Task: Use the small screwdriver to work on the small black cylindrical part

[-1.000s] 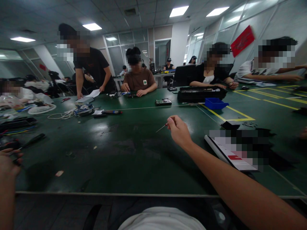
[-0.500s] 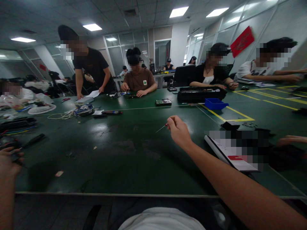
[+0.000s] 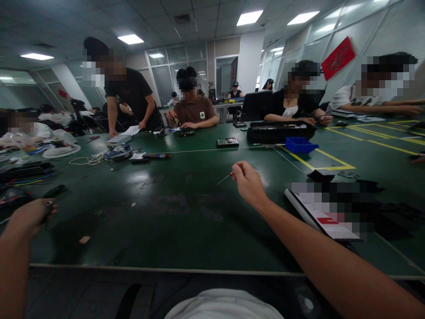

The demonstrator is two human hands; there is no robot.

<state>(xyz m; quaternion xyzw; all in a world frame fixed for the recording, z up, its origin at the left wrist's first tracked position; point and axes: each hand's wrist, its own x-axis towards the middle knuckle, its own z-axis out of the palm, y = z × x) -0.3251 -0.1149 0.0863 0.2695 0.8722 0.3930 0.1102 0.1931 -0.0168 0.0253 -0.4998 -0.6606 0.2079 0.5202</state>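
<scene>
In what looks a holding step, the right grip point(image 3: 248, 181) clasps a screwdriver point(image 3: 230, 174), the left grip point(image 3: 30, 215) apparently a dark tool point(image 3: 48, 207); moving wants steadiness.

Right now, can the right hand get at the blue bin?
Probably, with a longer reach: I see nothing standing between the right hand and the blue bin. That hand grips a thin-shafted tool, which may need setting down first.

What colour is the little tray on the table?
The little tray is bright blue. It shows best in the head view.
</scene>
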